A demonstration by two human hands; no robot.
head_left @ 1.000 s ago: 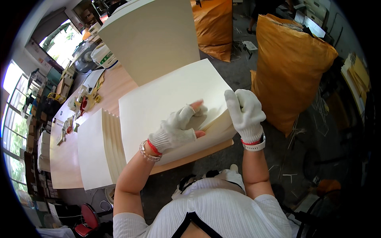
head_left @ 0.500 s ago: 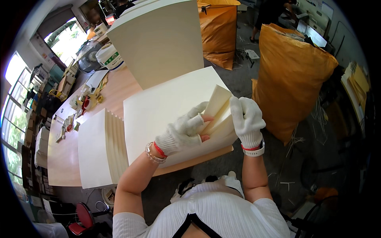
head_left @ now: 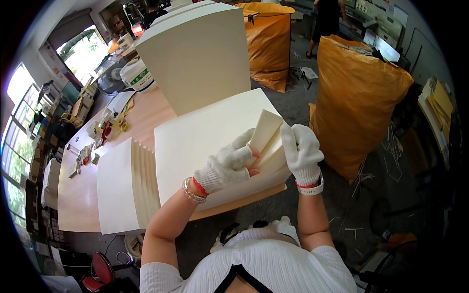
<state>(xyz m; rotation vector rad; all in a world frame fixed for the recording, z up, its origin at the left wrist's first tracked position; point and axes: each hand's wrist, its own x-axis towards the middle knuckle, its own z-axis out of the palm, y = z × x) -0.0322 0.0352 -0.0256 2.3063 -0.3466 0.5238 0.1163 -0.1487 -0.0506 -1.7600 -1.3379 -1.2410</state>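
My left hand [head_left: 227, 162], in a white knit glove with bare thumb and finger tips, is closed on a folded cream paper piece [head_left: 266, 128]. That piece stands up at a slant above the near right part of a large stack of cream sheets [head_left: 195, 134]. My right hand [head_left: 302, 150], also gloved, has its fingers bent together at the right edge of the folded piece, pinching it there. The fingertips of the right hand are hidden by the glove's turn. To the left lies a pile of folded cream sheets [head_left: 116, 188] with layered edges.
A tall cream block of sheets [head_left: 200, 58] stands behind the stack. On the wooden table [head_left: 78, 200] are tape rolls [head_left: 108, 132] and a white tub [head_left: 137, 74]. Orange sacks [head_left: 359, 107] stand to the right, and a person [head_left: 328, 19] is beyond them.
The whole view has shifted slightly, with the scene a little lower. Both hands keep their hold on the folded paper piece, and its position between them is nearly the same.
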